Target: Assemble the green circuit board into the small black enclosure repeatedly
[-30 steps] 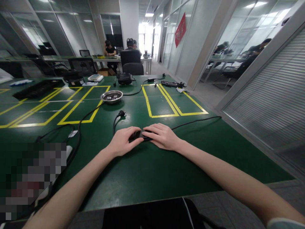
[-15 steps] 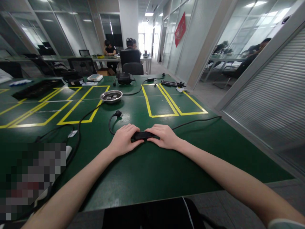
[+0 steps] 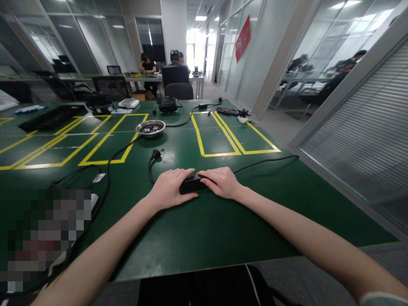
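A black power adapter [image 3: 192,184] is between my hands, close above or on the green table [image 3: 178,238]. My left hand [image 3: 169,187] curves round its left end, fingers behind and thumb stretched along the near side. My right hand [image 3: 222,182] pinches the right end, thumb lying over the front edge. From the left side a thick cord curls to a black plug [image 3: 156,154], which lies on the table beyond my left hand. A thin black cable [image 3: 267,161] runs from behind my right hand to the right.
A metal bowl [image 3: 150,128] with small metal parts stands ahead left. Yellow tape rectangles [image 3: 219,155] mark the table. At far left is a black tray [image 3: 52,118]; a black tool-like object [image 3: 230,111] lies far right. Cables and a blurred-out item [image 3: 52,233] are near left. People sit farther back.
The adapter has tipped so that more of its near face shows. My right thumb has moved up onto it, and my left fingers reach a little farther right. The plug has turned slightly.
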`<state>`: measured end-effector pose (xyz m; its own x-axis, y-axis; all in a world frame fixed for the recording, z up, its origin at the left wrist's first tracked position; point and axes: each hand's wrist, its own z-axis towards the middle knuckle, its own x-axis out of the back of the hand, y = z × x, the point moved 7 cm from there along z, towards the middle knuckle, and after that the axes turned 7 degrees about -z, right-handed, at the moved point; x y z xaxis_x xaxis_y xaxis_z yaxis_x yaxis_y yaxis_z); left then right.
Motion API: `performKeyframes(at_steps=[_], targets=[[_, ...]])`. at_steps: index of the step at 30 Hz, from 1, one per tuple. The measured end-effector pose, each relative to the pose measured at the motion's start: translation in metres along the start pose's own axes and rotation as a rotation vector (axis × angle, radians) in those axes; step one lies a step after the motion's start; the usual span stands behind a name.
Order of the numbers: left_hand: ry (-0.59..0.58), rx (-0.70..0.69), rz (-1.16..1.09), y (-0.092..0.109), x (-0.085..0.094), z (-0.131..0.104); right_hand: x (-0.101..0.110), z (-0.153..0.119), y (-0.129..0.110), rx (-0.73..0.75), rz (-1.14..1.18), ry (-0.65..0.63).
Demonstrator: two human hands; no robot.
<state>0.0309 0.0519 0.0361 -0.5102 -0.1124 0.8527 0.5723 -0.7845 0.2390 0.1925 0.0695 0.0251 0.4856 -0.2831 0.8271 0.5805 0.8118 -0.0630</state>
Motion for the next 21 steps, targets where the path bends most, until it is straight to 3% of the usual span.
performKeyframes(at_steps=[8, 15, 21], targets=[[-0.025, -0.126, 0.061, 0.011, -0.001, 0.003, -0.007, -0.002, 0.007, -0.135, 0.134, -0.013], [-0.018, -0.116, 0.001, 0.012, -0.002, 0.001, -0.007, 0.001, 0.009, -0.216, 0.249, -0.101], [-0.049, -0.024, -0.050, 0.001, -0.004, 0.000, -0.004, 0.002, -0.002, -0.053, 0.324, -0.164]])
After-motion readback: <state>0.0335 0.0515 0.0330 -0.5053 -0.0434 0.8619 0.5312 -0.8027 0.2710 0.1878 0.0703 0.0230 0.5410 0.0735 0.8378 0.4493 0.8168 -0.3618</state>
